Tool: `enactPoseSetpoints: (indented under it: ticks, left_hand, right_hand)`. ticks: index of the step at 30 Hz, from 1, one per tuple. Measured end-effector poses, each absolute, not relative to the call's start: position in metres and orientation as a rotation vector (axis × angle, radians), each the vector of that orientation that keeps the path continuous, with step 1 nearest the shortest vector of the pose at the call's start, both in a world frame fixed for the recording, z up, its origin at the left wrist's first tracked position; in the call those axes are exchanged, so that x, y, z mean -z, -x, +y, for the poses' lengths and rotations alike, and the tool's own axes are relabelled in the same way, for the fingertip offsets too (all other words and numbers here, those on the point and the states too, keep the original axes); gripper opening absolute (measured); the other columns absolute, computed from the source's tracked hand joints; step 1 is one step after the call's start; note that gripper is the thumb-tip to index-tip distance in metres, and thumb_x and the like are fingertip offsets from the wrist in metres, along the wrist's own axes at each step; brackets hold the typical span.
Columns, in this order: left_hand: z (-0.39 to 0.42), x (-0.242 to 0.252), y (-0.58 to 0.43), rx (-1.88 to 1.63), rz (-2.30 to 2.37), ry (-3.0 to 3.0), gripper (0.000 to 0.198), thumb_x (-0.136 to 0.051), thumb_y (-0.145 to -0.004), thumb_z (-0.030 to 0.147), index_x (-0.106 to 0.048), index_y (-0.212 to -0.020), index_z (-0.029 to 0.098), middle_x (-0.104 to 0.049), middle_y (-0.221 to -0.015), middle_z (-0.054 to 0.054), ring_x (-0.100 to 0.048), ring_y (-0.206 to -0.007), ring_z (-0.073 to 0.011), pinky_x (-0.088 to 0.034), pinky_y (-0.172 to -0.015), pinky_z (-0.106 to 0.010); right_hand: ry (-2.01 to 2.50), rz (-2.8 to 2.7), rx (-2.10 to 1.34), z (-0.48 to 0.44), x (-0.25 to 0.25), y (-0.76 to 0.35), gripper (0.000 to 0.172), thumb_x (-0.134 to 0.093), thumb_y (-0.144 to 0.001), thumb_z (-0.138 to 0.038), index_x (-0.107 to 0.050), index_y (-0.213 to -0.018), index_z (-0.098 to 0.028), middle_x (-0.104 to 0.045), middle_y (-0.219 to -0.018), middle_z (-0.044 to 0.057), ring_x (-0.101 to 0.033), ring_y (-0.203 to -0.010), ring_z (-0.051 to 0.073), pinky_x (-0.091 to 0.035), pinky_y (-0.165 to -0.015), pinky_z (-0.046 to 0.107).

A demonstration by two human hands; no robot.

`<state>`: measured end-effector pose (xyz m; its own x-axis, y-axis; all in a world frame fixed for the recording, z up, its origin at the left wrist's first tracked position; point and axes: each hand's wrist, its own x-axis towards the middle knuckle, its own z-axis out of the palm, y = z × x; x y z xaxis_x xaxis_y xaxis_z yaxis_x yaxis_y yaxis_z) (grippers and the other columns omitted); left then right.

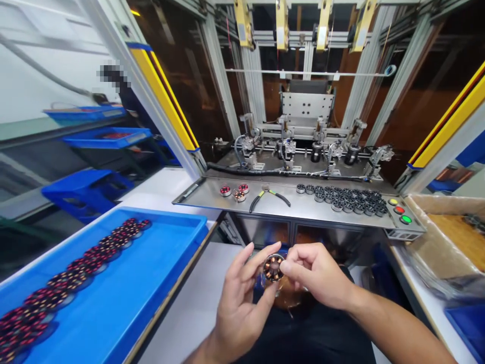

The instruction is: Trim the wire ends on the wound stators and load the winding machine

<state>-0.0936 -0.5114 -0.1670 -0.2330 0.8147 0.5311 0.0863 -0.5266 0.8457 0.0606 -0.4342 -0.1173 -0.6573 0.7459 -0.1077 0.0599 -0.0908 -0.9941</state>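
My left hand [238,298] and my right hand [320,275] meet low in the middle of the view, both pinching one small round stator [273,268] with copper windings. The left fingers curl round its left side. From the right, my thumb and fingers press on its rim. On my left lies a blue tray [159,263] holding a long row of wound stators [76,268].
A steel shelf [280,205] ahead carries three wound stators [235,192], pliers [269,197], several bare dark stators [344,198] and yellow, red and green buttons [399,210]. Behind it stands a winding machine [306,141]. At right sits a cardboard box [450,242]. Blue bins [91,189] at left.
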Motion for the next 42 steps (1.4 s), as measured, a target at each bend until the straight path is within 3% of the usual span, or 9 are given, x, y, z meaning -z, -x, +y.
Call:
enactPoseSetpoints:
  ticks: [6, 12, 17, 20, 24, 30, 34, 37, 42]
  left_hand:
    - [-0.502, 0.155, 0.089, -1.846, 0.936, -1.451, 0.074, -0.075, -0.083, 0.006, -0.047, -0.144, 0.036, -0.075, -0.113, -0.004, -0.076, -0.098, -0.0152, -0.062, -0.085, -0.023]
    - [-0.500, 0.150, 0.088, -1.775, 0.893, -1.381, 0.072, -0.079, -0.083, 0.015, -0.047, -0.144, 0.036, -0.076, -0.110, -0.006, -0.077, -0.093, -0.0175, -0.064, -0.078, -0.023]
    - [-0.490, 0.149, 0.086, -1.783, 0.873, -1.533, 0.082, -0.076, -0.079, 0.000, -0.045, -0.145, 0.036, -0.076, -0.113, -0.005, -0.075, -0.097, -0.0165, -0.063, -0.086, -0.026]
    - [-0.483, 0.148, 0.081, -1.766, 0.848, -1.582, 0.084, -0.072, -0.079, -0.004, -0.043, -0.147, 0.035, -0.075, -0.116, -0.006, -0.075, -0.098, -0.0164, -0.062, -0.084, -0.024]
    - [-0.479, 0.147, 0.075, -1.771, 0.859, -1.556, 0.083, -0.074, -0.078, -0.003, -0.043, -0.146, 0.033, -0.076, -0.117, -0.006, -0.076, -0.097, -0.0155, -0.062, -0.085, -0.024]
    - [-0.478, 0.149, 0.076, -1.698, 0.866, -1.383, 0.076, -0.078, -0.082, 0.010, -0.039, -0.144, 0.028, -0.078, -0.114, -0.009, -0.077, -0.094, -0.0179, -0.063, -0.085, -0.028]
    - [-0.482, 0.149, 0.079, -1.600, 0.796, -1.312, 0.067, -0.070, -0.090, 0.013, -0.038, -0.145, 0.034, -0.073, -0.126, -0.010, -0.076, -0.100, -0.0160, -0.061, -0.087, -0.025]
    - [-0.488, 0.151, 0.078, -1.534, 0.715, -1.331, 0.064, -0.064, -0.095, 0.013, -0.038, -0.147, 0.039, -0.070, -0.132, -0.009, -0.074, -0.104, -0.0156, -0.060, -0.091, -0.024]
    - [-0.496, 0.154, 0.066, -1.520, 0.708, -1.306, 0.073, -0.071, -0.089, 0.011, -0.041, -0.147, 0.043, -0.071, -0.125, -0.004, -0.073, -0.103, -0.0138, -0.059, -0.089, -0.021]
  right_hand:
    - [0.720, -1.646, -1.924, -0.433, 0.121, -0.075, 0.051, -0.073, -0.080, -0.064, -0.056, -0.067, -0.018, -0.057, -0.054, -0.003, -0.049, -0.049, 0.009, -0.038, -0.049, 0.023]
    - [0.442, -1.526, -2.120, -0.418, 0.144, -0.114, 0.043, -0.082, -0.078, -0.047, -0.059, -0.060, -0.016, -0.059, -0.052, -0.002, -0.048, -0.045, 0.007, -0.037, -0.049, 0.021]
    - [0.483, -1.360, -2.221, -0.441, 0.175, -0.101, 0.045, -0.090, -0.067, -0.050, -0.067, -0.083, -0.014, -0.071, -0.068, 0.002, -0.060, -0.050, 0.009, -0.047, -0.049, 0.020]
    - [0.506, -1.104, -2.302, -0.461, 0.181, -0.082, 0.049, -0.093, -0.060, -0.050, -0.067, -0.080, -0.014, -0.067, -0.058, 0.000, -0.058, -0.043, 0.009, -0.045, -0.042, 0.018]
    - [0.592, -0.983, -2.270, -0.476, 0.182, -0.079, 0.042, -0.092, -0.063, -0.046, -0.071, -0.074, -0.012, -0.057, -0.044, -0.004, -0.049, -0.033, 0.005, -0.035, -0.034, 0.013]
    - [0.566, -1.117, -2.266, -0.481, 0.191, -0.090, 0.034, -0.091, -0.064, -0.042, -0.076, -0.070, -0.012, -0.054, -0.042, -0.004, -0.049, -0.033, 0.005, -0.036, -0.035, 0.014]
    - [0.580, -1.184, -2.162, -0.467, 0.183, -0.101, 0.037, -0.092, -0.065, -0.041, -0.077, -0.084, -0.013, -0.063, -0.052, -0.001, -0.054, -0.040, 0.007, -0.040, -0.041, 0.016]
    - [0.588, -1.187, -1.951, -0.456, 0.165, -0.111, 0.045, -0.082, -0.075, -0.055, -0.075, -0.089, -0.012, -0.067, -0.062, 0.003, -0.058, -0.049, 0.009, -0.045, -0.049, 0.019]
    - [0.689, -1.250, -1.911, -0.456, 0.145, -0.110, 0.041, -0.078, -0.082, -0.050, -0.063, -0.069, -0.014, -0.059, -0.053, -0.002, -0.049, -0.046, 0.007, -0.039, -0.049, 0.019]
